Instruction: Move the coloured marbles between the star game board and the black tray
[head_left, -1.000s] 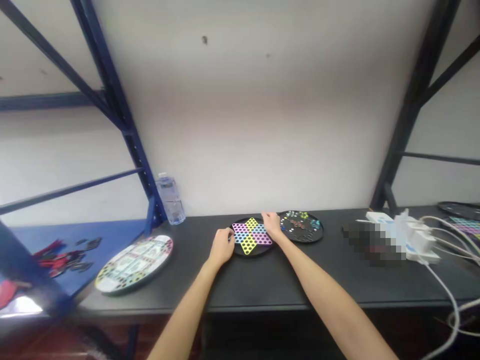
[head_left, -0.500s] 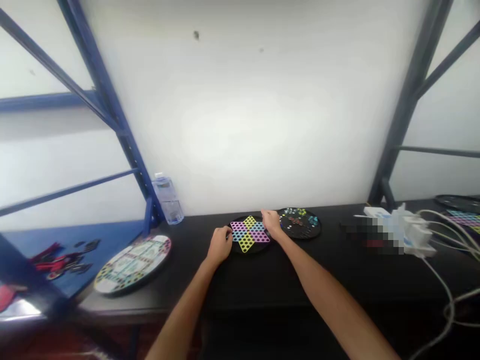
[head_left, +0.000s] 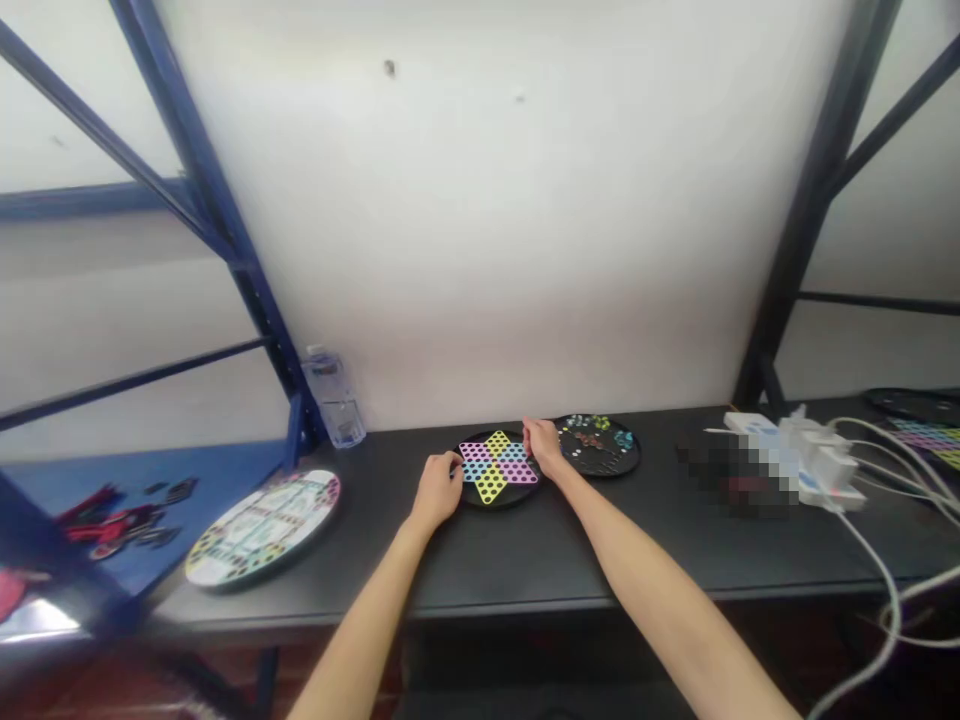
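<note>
At the middle of the dark bench (head_left: 525,565), close to the wall, lies the round black game board (head_left: 499,467) with its cross of pink, yellow and blue perforated panels. The left hand (head_left: 436,490) meets its rim at nine o'clock with fingers curled, and the right hand (head_left: 544,450) rests on the edge at about two o'clock. Both are too small in view to tell whether they clamp the rim or merely touch it. Just beyond the right hand, at the board's three o'clock, sits a black tray of small coloured pieces (head_left: 600,445), its rim almost against the board. A nudge from the right wrist could, I judge, jolt that tray and scatter the pieces. Further out stand a water bottle (head_left: 334,398) at ten o'clock, a larger patterned disc (head_left: 262,525) at eight o'clock overhanging the bench corner, and white adapters (head_left: 806,462) with cables at three o'clock.
</note>
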